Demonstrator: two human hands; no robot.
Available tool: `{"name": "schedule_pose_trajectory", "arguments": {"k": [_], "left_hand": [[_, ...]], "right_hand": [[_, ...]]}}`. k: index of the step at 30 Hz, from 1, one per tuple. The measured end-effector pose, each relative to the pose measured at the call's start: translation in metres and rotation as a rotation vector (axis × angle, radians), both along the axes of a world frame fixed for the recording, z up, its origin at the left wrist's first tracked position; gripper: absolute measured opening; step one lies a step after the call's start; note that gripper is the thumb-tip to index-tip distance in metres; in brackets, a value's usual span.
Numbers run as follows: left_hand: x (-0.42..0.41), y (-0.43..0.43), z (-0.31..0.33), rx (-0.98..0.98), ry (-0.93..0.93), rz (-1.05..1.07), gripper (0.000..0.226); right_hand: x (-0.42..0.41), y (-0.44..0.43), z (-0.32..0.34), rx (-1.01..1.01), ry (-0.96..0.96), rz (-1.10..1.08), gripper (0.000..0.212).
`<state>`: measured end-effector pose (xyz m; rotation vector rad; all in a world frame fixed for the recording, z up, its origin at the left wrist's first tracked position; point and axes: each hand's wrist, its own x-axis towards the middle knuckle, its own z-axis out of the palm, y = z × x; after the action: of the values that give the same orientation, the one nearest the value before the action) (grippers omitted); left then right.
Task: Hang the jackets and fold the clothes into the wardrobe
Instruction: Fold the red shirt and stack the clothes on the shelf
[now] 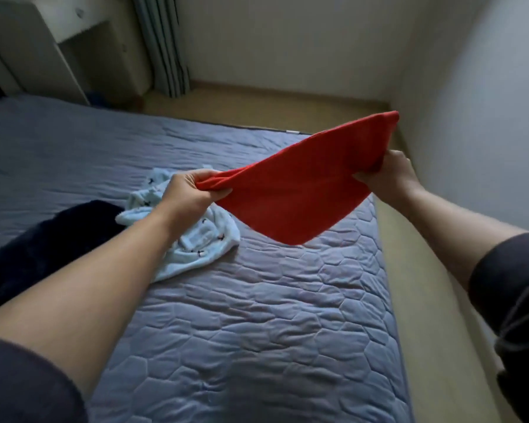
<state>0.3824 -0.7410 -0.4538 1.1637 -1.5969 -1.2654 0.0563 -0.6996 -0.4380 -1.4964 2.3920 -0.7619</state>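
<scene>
A red garment [300,184], folded flat, hangs in the air above the bed's right side. My left hand [187,190] pinches its left edge and my right hand [388,175] grips its right edge, so it is stretched between them. Under my left wrist a crumpled light blue garment [196,242] with small dark prints lies on the bed. To its left rests a dark navy garment [43,239], partly hidden by my left forearm.
The bed [257,331] carries a quilted blue-grey cover and fills most of the view. A strip of wooden floor [425,300] runs between the bed and the white wall [486,117] on the right. A white cabinet [43,50] and grey curtain [162,47] stand beyond.
</scene>
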Motion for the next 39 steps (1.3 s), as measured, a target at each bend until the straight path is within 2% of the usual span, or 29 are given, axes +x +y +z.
{"name": "schedule_pose_trajectory", "arguments": {"k": [3,7,10,13,17,20,24,29,32,34,37,39], "left_hand": [[0.000,0.019,0.017,-0.056,-0.040,-0.041,0.034],[0.013,0.059,-0.023,-0.046,-0.205,-0.132,0.040],[0.032,0.089,-0.096,-0.037,-0.399,-0.210,0.033],[0.055,0.133,-0.196,-0.057,-0.581,-0.297,0.030],[0.091,0.217,-0.326,0.008,-0.739,-0.359,0.048],[0.106,0.256,-0.378,-0.083,-0.786,-0.441,0.055],[0.114,0.255,-0.400,-0.303,-0.863,-0.529,0.058],[0.120,0.237,-0.413,-0.636,-1.050,-0.633,0.058],[0.127,0.228,-0.424,-0.744,-1.108,-0.710,0.067],[0.126,0.221,-0.428,-0.827,-1.136,-0.797,0.069],[0.118,0.212,-0.429,-0.892,-1.168,-0.916,0.070],[0.120,0.216,-0.426,-0.863,-1.172,-0.953,0.066]], "right_hand": [[0.005,0.029,0.004,-0.021,-0.058,-0.025,0.040],[0.019,0.087,-0.047,0.079,-0.131,-0.063,0.040],[0.040,0.134,-0.126,0.191,-0.102,-0.062,0.044],[0.060,0.189,-0.229,0.334,-0.060,-0.060,0.043],[0.096,0.280,-0.361,0.387,-0.139,0.060,0.021],[0.114,0.326,-0.415,0.342,-0.126,0.030,0.014],[0.109,0.343,-0.435,0.338,0.029,0.048,0.032],[0.092,0.334,-0.440,0.186,0.349,0.265,0.070],[0.080,0.324,-0.443,0.127,0.570,0.572,0.068],[0.072,0.316,-0.447,0.125,0.669,0.776,0.059],[0.067,0.303,-0.452,0.104,0.644,0.991,0.049],[0.068,0.304,-0.447,0.103,0.564,1.031,0.039]]}}
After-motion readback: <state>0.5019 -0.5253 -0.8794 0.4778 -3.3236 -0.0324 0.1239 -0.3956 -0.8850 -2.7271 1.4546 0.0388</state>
